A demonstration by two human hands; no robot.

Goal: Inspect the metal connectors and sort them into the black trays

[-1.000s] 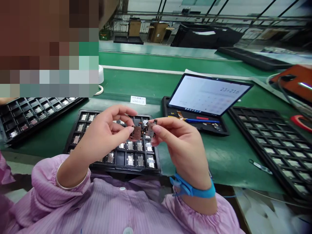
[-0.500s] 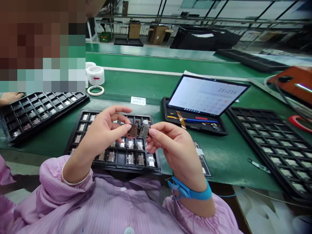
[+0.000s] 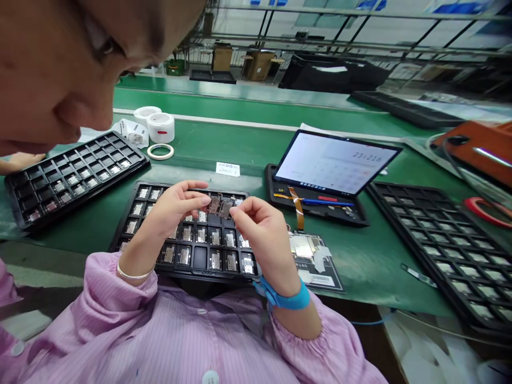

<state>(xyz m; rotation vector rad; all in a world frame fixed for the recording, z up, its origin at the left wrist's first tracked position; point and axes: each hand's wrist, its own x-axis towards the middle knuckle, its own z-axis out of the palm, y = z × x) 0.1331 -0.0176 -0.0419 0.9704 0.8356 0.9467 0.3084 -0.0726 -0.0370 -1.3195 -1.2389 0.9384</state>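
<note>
My left hand [image 3: 176, 208] pinches the left edge of a small circuit board with metal-covered card slots [image 3: 220, 207] between thumb and fingers. At its right edge, the thumb and fingertips of my right hand [image 3: 262, 229] are closed on it too. Its left half looks brownish and its right half grey; whether it is one piece or two side by side, I cannot tell. Directly below both hands lies a black compartment tray [image 3: 210, 274] holding many similar small metal parts, and one front pocket shows bare. My hands hide some of its pockets.
Left, another person's hand [image 3: 24, 161] is by a second black tray [image 3: 86, 205]. Tape rolls [image 3: 160, 128] stand behind. A tablet [image 3: 336, 160] leans in a black box [image 3: 276, 213]; a ribbon cable links to a circuit panel [image 3: 336, 280]. Another parts tray [image 3: 452, 298] lies right.
Both hands, still holding the circuit board, have moved slightly, the right one leftward. The circuit panel beside my right wrist shows more fully. The view has shifted a little.
</note>
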